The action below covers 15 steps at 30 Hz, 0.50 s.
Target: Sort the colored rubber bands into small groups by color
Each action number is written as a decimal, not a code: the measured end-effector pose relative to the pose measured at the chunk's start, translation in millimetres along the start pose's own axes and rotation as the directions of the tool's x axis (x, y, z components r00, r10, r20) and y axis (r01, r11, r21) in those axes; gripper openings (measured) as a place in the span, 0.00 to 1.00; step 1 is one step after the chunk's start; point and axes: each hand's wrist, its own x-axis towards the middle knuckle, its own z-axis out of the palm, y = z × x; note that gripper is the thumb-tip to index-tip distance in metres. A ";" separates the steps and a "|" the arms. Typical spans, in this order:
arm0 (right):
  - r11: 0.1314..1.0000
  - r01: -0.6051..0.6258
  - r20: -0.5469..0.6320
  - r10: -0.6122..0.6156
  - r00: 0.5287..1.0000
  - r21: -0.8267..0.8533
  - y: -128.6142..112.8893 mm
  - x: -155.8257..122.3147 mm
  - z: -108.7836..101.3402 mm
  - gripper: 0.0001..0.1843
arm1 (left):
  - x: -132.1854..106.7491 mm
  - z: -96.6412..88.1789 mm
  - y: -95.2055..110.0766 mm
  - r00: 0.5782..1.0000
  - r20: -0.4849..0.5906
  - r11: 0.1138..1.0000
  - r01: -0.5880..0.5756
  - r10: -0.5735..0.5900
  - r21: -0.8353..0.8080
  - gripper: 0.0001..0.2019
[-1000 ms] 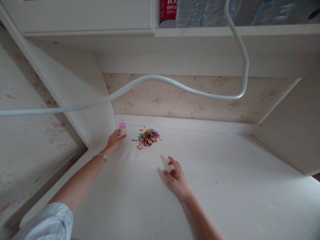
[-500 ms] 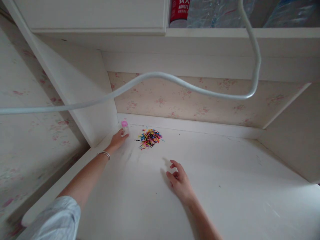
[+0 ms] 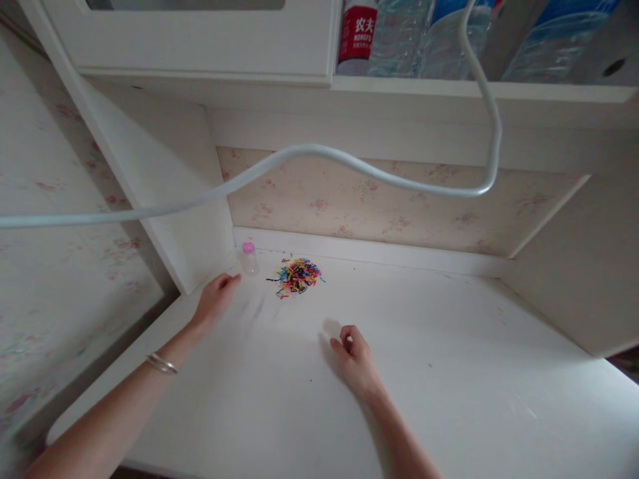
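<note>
A small clear bottle with a pink cap [image 3: 249, 259] stands upright near the back left corner of the white desktop. My left hand [image 3: 215, 301] is just left of and in front of it, apart from it, with its fingers drawn together and nothing visible in them. To the right of the bottle lies a loose pile of small multicoloured rubber bands [image 3: 299, 275]. My right hand [image 3: 355, 359] is over the desk, in front and to the right of the pile. Its fingers are loosely curled, with a gap to the thumb, and it holds nothing.
A white cable [image 3: 319, 150] crosses the view in front of the desk [image 3: 449, 399]. An overhead shelf [image 3: 429, 86] holds a red-labelled bottle [image 3: 357, 33] and several clear water bottles. Side panels bound the desk at left and right.
My left hand has let go of the bottle and drawn back toward the lower left. The bottle stays standing. My right hand's fingers have curled in more. The view has tilted up slightly.
</note>
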 end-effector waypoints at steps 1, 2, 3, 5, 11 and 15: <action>1.000 -0.009 -0.017 0.009 1.000 -0.005 -1.6 -1.0 2.1 0.21 | -14.4 -0.8 6.0 0.999 0.040 1.000 -0.018 0.018 -0.017 0.21; 1.000 -0.022 -0.033 0.022 0.999 -0.009 -3.6 -2.1 5.1 0.22 | -28.7 -0.1 12.1 0.996 0.081 0.999 -0.032 0.035 -0.041 0.23; 0.999 -0.042 -0.045 0.041 0.998 -0.010 -6.1 -3.4 9.2 0.24 | -42.4 2.1 18.4 0.990 0.135 0.995 -0.039 0.052 -0.097 0.24; 0.995 -0.095 -0.056 0.095 0.994 0.004 -12.2 -6.0 21.3 0.27 | -66.2 10.7 30.6 0.974 0.213 0.973 -0.029 0.079 -0.229 0.25; 0.987 -0.144 0.022 0.143 0.990 0.067 -30.3 -12.3 70.6 0.28 | -108.1 57.3 59.2 0.897 0.435 0.930 0.089 0.082 -0.358 0.25; 0.994 -0.078 0.093 0.071 0.993 0.072 -32.2 -14.8 78.6 0.27 | -122.8 80.6 67.8 0.818 0.565 0.903 0.156 0.109 -0.400 0.25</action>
